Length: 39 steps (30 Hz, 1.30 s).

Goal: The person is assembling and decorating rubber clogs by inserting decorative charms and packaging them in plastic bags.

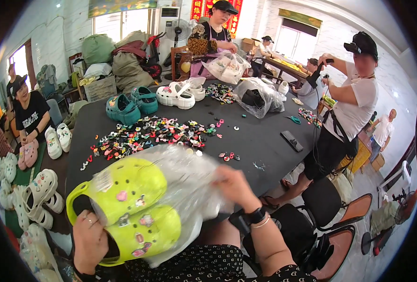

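A pair of lime-green clogs (159, 181) with small charms on their tops lies across the front of me, toes to the right. My left hand (90, 242), a ring on it, is closed around the heel end of the pair. A clear plastic bag (189, 188) covers part of the clogs and spreads out to their right. At the bag's right side my right hand (236, 188) is closed on the plastic, slightly blurred; its fingertips are partly hidden. A wristband and a bracelet circle the right wrist.
Loose colourful shoe charms (159, 134) lie heaped on the dark table (246, 141). Teal clogs (123, 110), white clogs (175, 95), a bagged dark pair (254, 97), scissors (294, 120) and a phone (291, 141) sit there too. Black chairs (323, 202) stand at right; several people are around.
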Motion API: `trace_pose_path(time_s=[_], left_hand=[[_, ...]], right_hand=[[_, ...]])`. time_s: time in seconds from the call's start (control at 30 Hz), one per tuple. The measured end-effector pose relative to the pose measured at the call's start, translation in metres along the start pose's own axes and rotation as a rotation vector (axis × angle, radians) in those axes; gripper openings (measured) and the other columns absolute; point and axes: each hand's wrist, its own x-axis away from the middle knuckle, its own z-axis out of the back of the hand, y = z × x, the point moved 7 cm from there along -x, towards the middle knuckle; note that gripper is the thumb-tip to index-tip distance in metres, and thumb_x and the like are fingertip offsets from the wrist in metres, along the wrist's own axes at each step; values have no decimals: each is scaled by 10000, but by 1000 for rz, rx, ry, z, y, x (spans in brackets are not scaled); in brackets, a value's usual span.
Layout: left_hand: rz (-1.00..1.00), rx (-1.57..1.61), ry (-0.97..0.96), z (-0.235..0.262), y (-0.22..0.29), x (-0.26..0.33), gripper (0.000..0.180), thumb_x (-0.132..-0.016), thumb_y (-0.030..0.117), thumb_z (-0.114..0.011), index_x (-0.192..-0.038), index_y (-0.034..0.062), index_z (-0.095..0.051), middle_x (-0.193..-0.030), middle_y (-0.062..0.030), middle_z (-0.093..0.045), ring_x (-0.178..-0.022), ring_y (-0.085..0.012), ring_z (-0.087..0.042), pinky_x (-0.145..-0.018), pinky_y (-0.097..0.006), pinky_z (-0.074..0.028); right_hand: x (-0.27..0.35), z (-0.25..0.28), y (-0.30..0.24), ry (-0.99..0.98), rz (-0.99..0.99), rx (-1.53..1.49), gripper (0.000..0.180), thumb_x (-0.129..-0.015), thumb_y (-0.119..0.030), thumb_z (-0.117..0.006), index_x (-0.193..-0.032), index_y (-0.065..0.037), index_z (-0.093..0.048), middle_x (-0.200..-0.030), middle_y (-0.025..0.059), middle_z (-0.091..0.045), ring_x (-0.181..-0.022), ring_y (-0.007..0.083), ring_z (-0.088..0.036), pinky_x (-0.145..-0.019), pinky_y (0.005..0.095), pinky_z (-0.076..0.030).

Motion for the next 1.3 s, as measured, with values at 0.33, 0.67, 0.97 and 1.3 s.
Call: trace_pose_path(time_s=[0.33,0.67,0.97,1.3], left_hand=[[54,-56,-23,-20,-32,8,276,-657,-8,-634,-931,10,-659,-850,-115,-583,-829,-332,-578,-746,-415,-500],[341,-58,-226,-60,-69,19,425,-787,130,-718,-1178,2,-610,-1085,-143,-624,-1058,-333,-574,-923,-461,-419],[603,312,-30,10,-40,14,124,-837,80,-679,-912,-18,-687,-768,-136,-683,-670,-295,-660,-632,-341,-509],[886,292,-154,54,-87,85,141,-904,90,-628,-877,-36,-682,-772,-82,-704,-689,-119,-642,-628,-273,-498]], right_hand=[[27,148,22,967,30,-617,138,-1005,-146,-556,-1097,-55,-604,-1033,19,-629,-953,104,-585,-824,248,-480],[35,100,-55,1196,246,-546,403,-967,-95,-579,-1349,-14,-478,-1355,128,-524,-1215,211,-525,-1023,310,-405],[23,-37,-169,491,826,568,751,-808,-55,-690,-1467,-47,-329,-1458,196,-387,-1295,378,-454,-1104,491,-343],[0,-37,-154,468,689,152,527,-770,64,-521,-1294,74,-476,-1351,180,-489,-1247,295,-496,-1044,363,-367]])
